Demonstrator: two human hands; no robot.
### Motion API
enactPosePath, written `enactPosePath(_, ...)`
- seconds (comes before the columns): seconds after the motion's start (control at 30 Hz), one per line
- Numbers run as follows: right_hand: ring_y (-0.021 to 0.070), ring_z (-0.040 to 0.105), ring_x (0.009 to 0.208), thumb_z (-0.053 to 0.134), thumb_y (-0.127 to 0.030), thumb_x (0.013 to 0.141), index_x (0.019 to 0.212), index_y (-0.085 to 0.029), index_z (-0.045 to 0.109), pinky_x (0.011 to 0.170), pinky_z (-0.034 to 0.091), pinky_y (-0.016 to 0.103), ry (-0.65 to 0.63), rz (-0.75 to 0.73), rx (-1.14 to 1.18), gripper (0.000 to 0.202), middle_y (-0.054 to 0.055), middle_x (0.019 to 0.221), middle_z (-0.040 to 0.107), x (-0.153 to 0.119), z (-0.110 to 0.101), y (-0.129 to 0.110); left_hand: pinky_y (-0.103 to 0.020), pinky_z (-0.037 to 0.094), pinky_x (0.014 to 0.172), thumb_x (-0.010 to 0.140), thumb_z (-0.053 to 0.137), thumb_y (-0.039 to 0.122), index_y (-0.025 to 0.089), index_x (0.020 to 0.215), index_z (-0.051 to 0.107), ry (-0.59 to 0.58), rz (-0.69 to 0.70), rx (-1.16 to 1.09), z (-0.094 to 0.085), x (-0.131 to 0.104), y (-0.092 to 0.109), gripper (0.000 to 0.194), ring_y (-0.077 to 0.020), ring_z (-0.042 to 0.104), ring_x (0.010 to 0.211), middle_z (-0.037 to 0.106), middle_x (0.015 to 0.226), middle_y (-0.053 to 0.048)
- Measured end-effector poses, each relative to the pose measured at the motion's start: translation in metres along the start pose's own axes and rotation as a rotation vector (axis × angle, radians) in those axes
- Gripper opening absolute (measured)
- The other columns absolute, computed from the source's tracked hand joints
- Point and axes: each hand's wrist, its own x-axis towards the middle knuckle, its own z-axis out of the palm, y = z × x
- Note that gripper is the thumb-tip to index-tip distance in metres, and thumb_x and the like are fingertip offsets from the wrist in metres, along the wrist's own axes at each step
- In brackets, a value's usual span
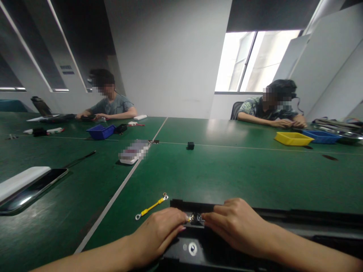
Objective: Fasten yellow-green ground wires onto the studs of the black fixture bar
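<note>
A long black housing [272, 213] lies along the table's near edge, under both my hands. My left hand [164, 228] is closed, its fingertips pinched together at the left of a small shiny metal-and-black part [195, 218] in the housing. From the other side my right hand [234, 223] reaches in, fingers bent and pressed together at that part. What either pinch holds is hidden by the fingertips. Left of the housing, a yellow cable with ring terminals [152, 206] rests on the green table [227, 173].
A phone [36, 190] and a white box [21, 181] lie at left. Beyond are a white device [132, 153], a small black cube [191, 145], a dark blue bin [101, 132], a yellow bin [293, 139] and a blue bin [321, 136]. Two people sit across the table.
</note>
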Motion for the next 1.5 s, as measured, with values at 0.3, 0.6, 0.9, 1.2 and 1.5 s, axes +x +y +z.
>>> enactPosePath(0.3, 0.0106, 0.050, 0.050, 0.039, -0.028, 0.099, 0.101, -0.022, 0.065, 0.050, 0.020, 0.030, 0.053, -0.033, -0.039, 0.026, 0.000, 0.067, 0.064, -0.002, 0.000, 0.002, -0.030, 0.049, 0.090, 0.099, 0.037, 0.016, 0.016, 0.116, 0.053, -0.002, -0.013, -0.010, 0.000, 0.000, 0.001, 0.024, -0.0201, 0.061, 0.098, 0.064, 0.106, -0.009)
enactPosePath(0.6, 0.0102, 0.049, 0.049, 0.039, -0.029, 0.100, 0.103, -0.020, 0.065, 0.048, 0.021, 0.030, 0.104, -0.122, -0.106, 0.028, -0.001, 0.063, 0.061, -0.004, -0.012, 0.012, -0.031, 0.048, 0.092, 0.099, 0.037, 0.017, 0.017, 0.116, 0.052, -0.010, -0.014, -0.013, 0.000, -0.001, -0.001, 0.023, -0.0203, 0.061, 0.100, 0.064, 0.107, -0.009)
enactPosePath(0.9, 0.0096, 0.051, 0.052, 0.041, -0.030, 0.099, 0.104, -0.021, 0.065, 0.050, 0.022, 0.029, 0.013, -0.140, -0.066, 0.026, 0.000, 0.066, 0.064, -0.003, -0.013, 0.027, -0.030, 0.049, 0.091, 0.099, 0.036, 0.017, 0.016, 0.115, 0.053, 0.004, -0.017, -0.004, 0.000, 0.000, 0.000, 0.024, -0.0204, 0.061, 0.099, 0.065, 0.106, -0.009)
enactPosePath(1.2, 0.0095, 0.050, 0.051, 0.040, -0.031, 0.099, 0.102, -0.020, 0.066, 0.050, 0.023, 0.029, -0.019, -0.154, -0.013, 0.028, 0.000, 0.068, 0.064, -0.001, -0.012, 0.031, -0.031, 0.048, 0.092, 0.100, 0.036, 0.019, 0.017, 0.115, 0.054, 0.002, -0.021, -0.014, -0.001, 0.000, 0.000, 0.024, -0.0204, 0.062, 0.099, 0.065, 0.106, -0.009)
enactPosePath(1.5, 0.0105, 0.051, 0.054, 0.040, -0.033, 0.100, 0.106, -0.021, 0.064, 0.052, 0.022, 0.028, -0.035, -0.158, 0.012, 0.028, 0.000, 0.072, 0.065, 0.001, -0.012, 0.031, -0.031, 0.048, 0.092, 0.099, 0.036, 0.018, 0.017, 0.115, 0.053, -0.010, -0.026, -0.012, 0.000, -0.001, -0.001, 0.023, -0.0204, 0.061, 0.100, 0.064, 0.107, -0.008)
